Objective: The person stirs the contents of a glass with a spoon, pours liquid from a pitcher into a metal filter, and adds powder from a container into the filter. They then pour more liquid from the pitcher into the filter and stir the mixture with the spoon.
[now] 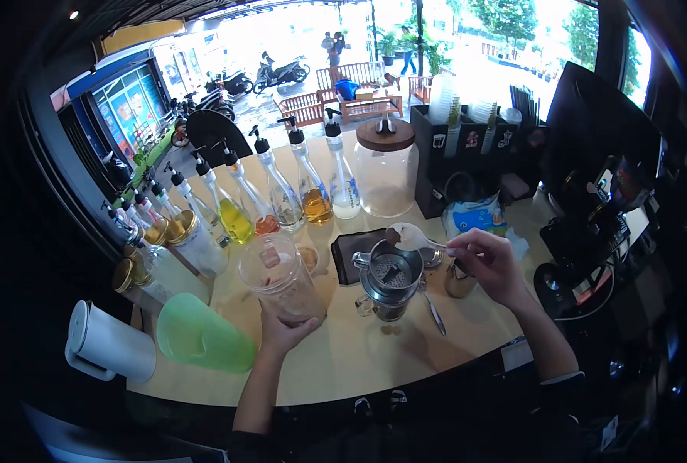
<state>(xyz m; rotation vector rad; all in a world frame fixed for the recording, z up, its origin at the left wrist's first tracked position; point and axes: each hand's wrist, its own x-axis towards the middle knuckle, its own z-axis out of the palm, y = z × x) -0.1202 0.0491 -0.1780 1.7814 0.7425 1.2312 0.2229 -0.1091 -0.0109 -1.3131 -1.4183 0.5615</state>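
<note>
My left hand (288,332) is wrapped round the lower part of a clear plastic jar (285,289), which has brown residue inside. In my right hand (486,258), pinched between thumb and fingers, is the handle of a spoon (411,236) with brown powder at its tip. The spoon's bowl is above a metal drip filter (392,272) that sits on a glass mug (389,310). Inside the filter a perforated disc shows. A dark mat (351,258) lies behind it, and a metal utensil (436,312) rests to its right.
Pump bottles (316,202) stand in a row at the back left, beside a large glass jar (388,177). A green pitcher (204,336) and a white jug (112,343) are at the left. A black cup holder (467,170) stands at the back right, near a wipes pack (474,217).
</note>
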